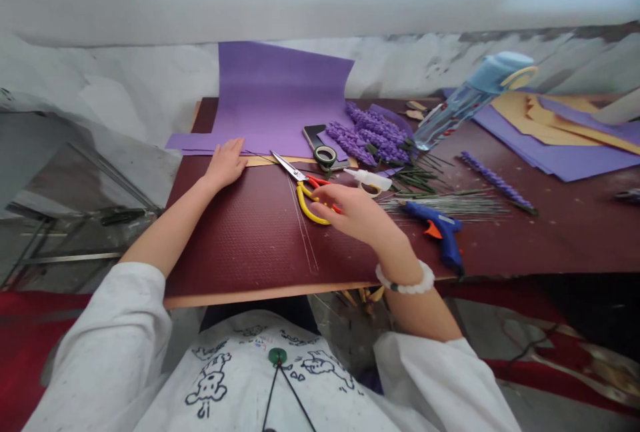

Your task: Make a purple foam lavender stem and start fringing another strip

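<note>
My left hand [227, 164] lies flat with its fingers stretched over a narrow purple strip [193, 143] at the near edge of a large purple sheet [280, 99]. Yellow-brown paper [260, 161] peeks out beneath that edge. My right hand [357, 212] has its fingers around the handles of scissors [303, 182], one loop yellow and the other red. Their metal blades point up and left, towards the paper's edge. A tape roll [325, 155] sits on a dark, phone-like object [314, 133] on the sheet. Just beyond my right hand lies a white squeeze bottle [373, 180].
Purple flower stems [380, 139], thin wires [450, 205] and a blue glue gun [443, 225] lie to the right. Behind them a clear bottle with a light-blue lid [465, 102] stands. Coloured sheets [540, 145] cover the far right. The table's front edge [270, 295] is near my body.
</note>
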{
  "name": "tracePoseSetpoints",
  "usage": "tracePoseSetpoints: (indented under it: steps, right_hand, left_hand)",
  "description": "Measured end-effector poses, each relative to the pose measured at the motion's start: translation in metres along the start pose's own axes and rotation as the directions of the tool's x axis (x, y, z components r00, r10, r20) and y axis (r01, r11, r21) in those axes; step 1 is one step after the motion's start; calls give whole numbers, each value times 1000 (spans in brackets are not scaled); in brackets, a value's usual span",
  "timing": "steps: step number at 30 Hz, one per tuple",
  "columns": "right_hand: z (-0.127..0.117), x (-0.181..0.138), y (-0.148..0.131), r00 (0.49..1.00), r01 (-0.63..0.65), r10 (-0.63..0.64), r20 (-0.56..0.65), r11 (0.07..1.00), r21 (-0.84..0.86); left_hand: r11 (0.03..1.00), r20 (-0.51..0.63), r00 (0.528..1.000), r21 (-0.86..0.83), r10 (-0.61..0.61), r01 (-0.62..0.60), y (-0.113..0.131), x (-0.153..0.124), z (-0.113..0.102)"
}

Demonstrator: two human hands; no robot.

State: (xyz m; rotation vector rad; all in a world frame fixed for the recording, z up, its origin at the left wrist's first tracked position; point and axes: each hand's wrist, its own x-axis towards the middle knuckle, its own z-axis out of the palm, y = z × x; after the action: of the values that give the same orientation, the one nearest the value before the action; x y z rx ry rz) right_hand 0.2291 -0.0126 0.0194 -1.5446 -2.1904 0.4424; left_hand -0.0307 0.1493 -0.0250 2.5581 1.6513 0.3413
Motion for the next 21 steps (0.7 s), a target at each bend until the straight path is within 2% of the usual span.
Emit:
tracePoseSetpoints:
  steps: [2, 4, 7, 11, 14, 16, 18, 21]
  right_hand:
    - [9, 21, -8, 993, 91, -81, 87, 989, -117]
    - [21, 37, -11, 989, 113, -90, 115, 972, -208]
    - [39, 52, -7, 994, 93, -74, 78, 960, -265]
    - [52, 54, 5, 1000, -3, -1, -14, 945, -326]
    - [54, 51, 12, 1000, -13, 8, -17, 943, -333]
    - [54, 50, 14, 1000, -11, 8, -11, 943, -333]
    - [55, 49, 15, 1000, -11, 9, -8, 943, -332]
    - [55, 49, 15, 1000, -9, 7, -5, 945, -328]
  left_hand:
    - [999, -9, 999, -8, 52, -52, 5, 4, 1]
    - [996, -11, 996, -10, 93, -93, 10, 6, 2]
    - [993, -15, 993, -9, 119, -119, 15, 5, 3]
    - [993, -38, 993, -23, 112, -113, 13, 2, 5]
    - [999, -78, 996, -29, 39, -42, -1, 10, 6]
    - [999, -66, 997, -17, -34, 33, -15, 20, 6]
    - [997, -15, 997, 8, -75, 75, -32, 31, 3]
    - [998, 79, 995, 48, -55, 52, -49, 45, -4]
